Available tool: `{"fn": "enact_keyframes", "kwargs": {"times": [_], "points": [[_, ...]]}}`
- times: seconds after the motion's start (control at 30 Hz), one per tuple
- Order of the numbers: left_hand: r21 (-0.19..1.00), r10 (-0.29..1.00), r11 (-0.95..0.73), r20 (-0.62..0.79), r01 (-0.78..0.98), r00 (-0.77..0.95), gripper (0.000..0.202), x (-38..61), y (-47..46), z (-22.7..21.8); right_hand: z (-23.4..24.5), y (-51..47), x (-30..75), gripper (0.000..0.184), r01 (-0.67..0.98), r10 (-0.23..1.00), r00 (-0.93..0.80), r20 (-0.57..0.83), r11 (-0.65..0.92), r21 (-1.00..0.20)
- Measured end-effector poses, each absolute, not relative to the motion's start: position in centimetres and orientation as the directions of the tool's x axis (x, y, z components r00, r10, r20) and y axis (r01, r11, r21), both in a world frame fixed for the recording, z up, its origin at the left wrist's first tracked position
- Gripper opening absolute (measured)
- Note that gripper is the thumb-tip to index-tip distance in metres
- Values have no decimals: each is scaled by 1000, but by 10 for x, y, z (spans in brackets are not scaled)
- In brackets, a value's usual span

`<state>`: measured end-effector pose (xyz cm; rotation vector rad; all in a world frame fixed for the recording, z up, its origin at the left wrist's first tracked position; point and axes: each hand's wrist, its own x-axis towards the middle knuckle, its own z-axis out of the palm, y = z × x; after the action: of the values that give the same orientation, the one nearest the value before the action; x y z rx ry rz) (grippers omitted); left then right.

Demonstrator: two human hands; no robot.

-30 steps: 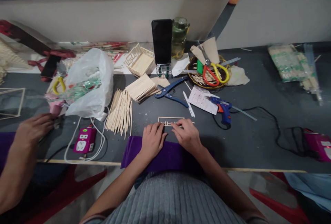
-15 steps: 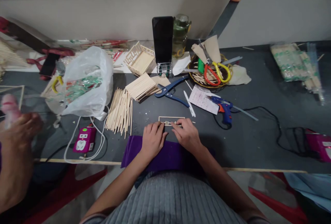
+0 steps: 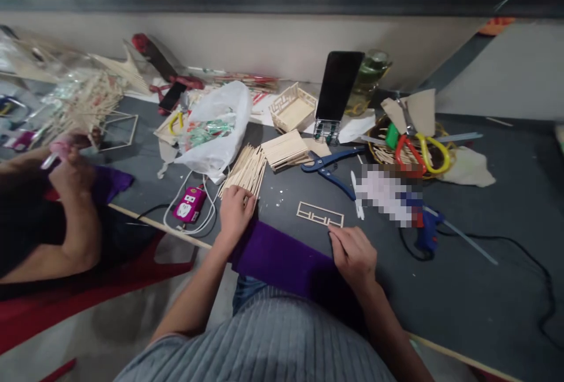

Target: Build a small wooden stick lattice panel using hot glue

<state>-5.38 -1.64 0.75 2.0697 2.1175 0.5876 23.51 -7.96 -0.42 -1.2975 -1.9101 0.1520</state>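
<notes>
My left hand (image 3: 237, 214) is at the near end of a pile of thin wooden sticks (image 3: 247, 167). Its fingers curl down over them, and whether a stick is pinched there is hidden. Farther right, a small rectangular stick frame (image 3: 321, 215) with short inner pieces lies flat on the dark table. The thumb and forefinger of my right hand (image 3: 355, 253) close together at its near right corner; the other fingers are folded in. Purple cloth (image 3: 282, 253) covers the table edge between my forearms.
Behind the sticks stand a stack of stick panels (image 3: 285, 150), a tray-like stick model (image 3: 293, 109) and a phone on a stand (image 3: 339, 85). Blue cutters (image 3: 330, 167), a white pen (image 3: 356, 197) and a glue gun (image 3: 427, 232) lie rightward. A co-worker's hand (image 3: 73, 173) is at left.
My left hand has left the stick frame and moved left to the stick pile. My right hand stays by the frame's right end. The view has turned left, showing more of the co-worker.
</notes>
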Motion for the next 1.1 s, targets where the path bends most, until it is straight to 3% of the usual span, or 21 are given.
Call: {"fn": "enact_keyframes", "kwargs": {"times": [0.27,0.47,0.7,0.97,1.1], "points": [[267,998,36,34,963,-46,12,-70,4,6,12,-82,246,25,733,789,-180,587,506,-455],[209,993,52,90,976,-72,14,-79,14,2,21,-82,278,24,804,790,-61,610,401,-439],[319,968,29,227,947,-106,21,-60,12,10,27,-86,308,12,855,757,132,640,240,-460],[436,932,-102,355,894,-67,23,-30,2,13,35,-86,326,10,897,722,205,661,131,-422],[479,914,-232,405,847,21,21,-20,-2,3,27,-85,348,24,912,796,314,518,-102,-396]]}}
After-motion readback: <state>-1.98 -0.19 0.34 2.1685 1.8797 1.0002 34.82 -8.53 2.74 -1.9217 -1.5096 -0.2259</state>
